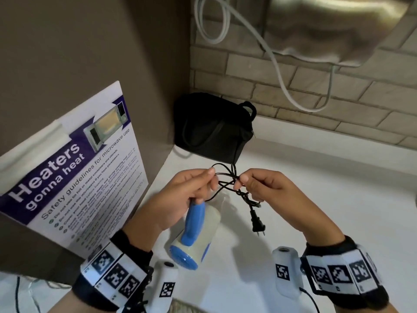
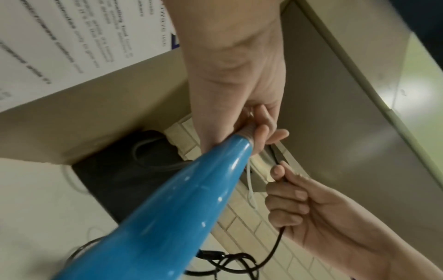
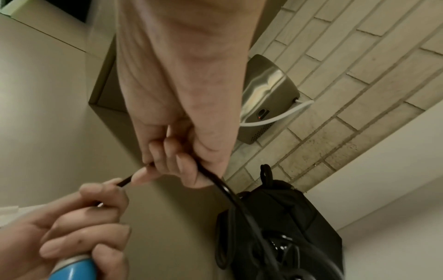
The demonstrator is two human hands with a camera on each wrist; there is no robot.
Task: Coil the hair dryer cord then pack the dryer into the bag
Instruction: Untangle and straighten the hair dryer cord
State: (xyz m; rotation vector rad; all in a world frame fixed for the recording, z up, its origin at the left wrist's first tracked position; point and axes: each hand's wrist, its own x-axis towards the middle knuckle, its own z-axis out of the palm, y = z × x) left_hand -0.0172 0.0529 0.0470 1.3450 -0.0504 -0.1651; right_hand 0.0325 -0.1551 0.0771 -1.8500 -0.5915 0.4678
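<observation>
Head view: the left hand is gripping the blue handle of the hair dryer while pinching the cord; the right hand is pinching the same cord just right of it. A short strand is running left to right between both hands, loose loops and the plug hanging below. The bag is sitting on the surface, straight beyond the hands.

Left wrist view: fingers curling round the handle end, dryer's long axis pointing back toward the wearer.

Right wrist view: fingers closing on cord; bag lying nearer this hand.
</observation>
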